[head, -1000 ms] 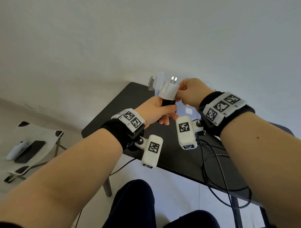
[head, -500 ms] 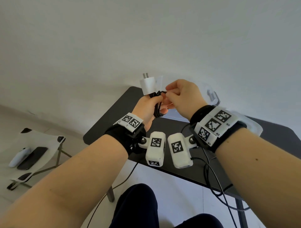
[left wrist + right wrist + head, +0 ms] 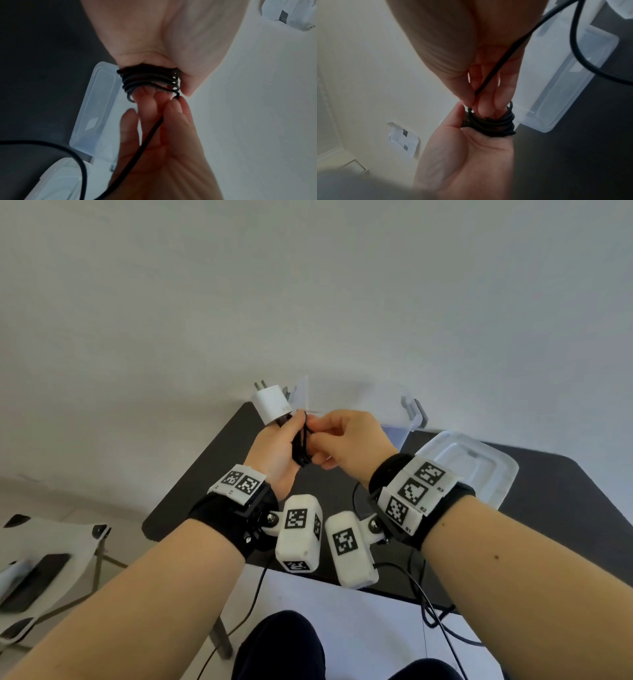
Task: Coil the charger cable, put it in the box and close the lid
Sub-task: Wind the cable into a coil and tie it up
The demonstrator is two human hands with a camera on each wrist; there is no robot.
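Plain indoor room, most likely a home or small office corner; cannot tell which. Bare off-white wall (image 3: 308, 285) fills the background, with a white skirting board (image 3: 329, 152) at its foot. Pale tiled floor (image 3: 359, 604). Small dark table (image 3: 565, 508) pushed against the wall, carrying a clear plastic storage box (image 3: 404, 405) and its lid (image 3: 479, 463). To the left, a light folding stool (image 3: 51, 535) holds a dark flat device (image 3: 34, 580). A paper sheet (image 3: 402, 140) lies by the wall.
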